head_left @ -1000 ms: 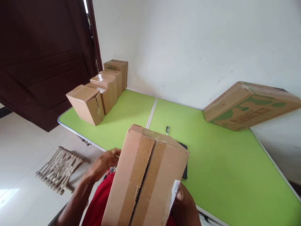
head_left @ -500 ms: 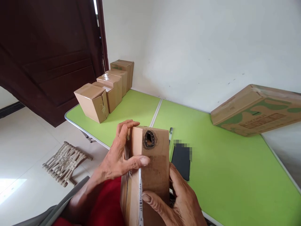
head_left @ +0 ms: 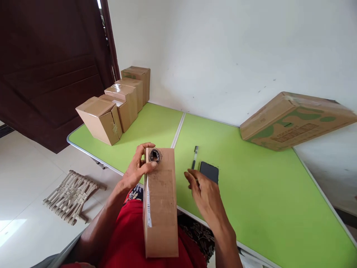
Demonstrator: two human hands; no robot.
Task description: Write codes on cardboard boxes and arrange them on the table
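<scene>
**Box held on edge, right hand off it**

Left hand [head_left: 135,172], centre of frame: fingers wrapped over the top left corner of a narrow cardboard box [head_left: 161,201], thumb pressed on its face just beside a dark ragged hole [head_left: 154,155]. Grasping the box, alone.

Right hand [head_left: 205,193], just right of the box: open, fingers loosely spread, holding nothing and apart from the box. It hovers over the near table edge, fingertips close to a black phone [head_left: 209,171] and a pen [head_left: 194,157] lying side by side on the green table [head_left: 251,193].

The box stands on end over the person's lap in red cloth, lower centre, tilted slightly away. A white label strip runs down its left edge. Flaps look closed; whether it is taped I cannot tell.

Progress, as judged: box is upright and steadied; nothing has been written on or stuck to the facing side, and the pen lies untouched.

Outward: a row of four small boxes [head_left: 111,108] at upper left on the table's far corner; a large flat printed carton [head_left: 292,119] leaning at the wall, upper right; a woven stool [head_left: 69,195] on the floor, lower left.
</scene>
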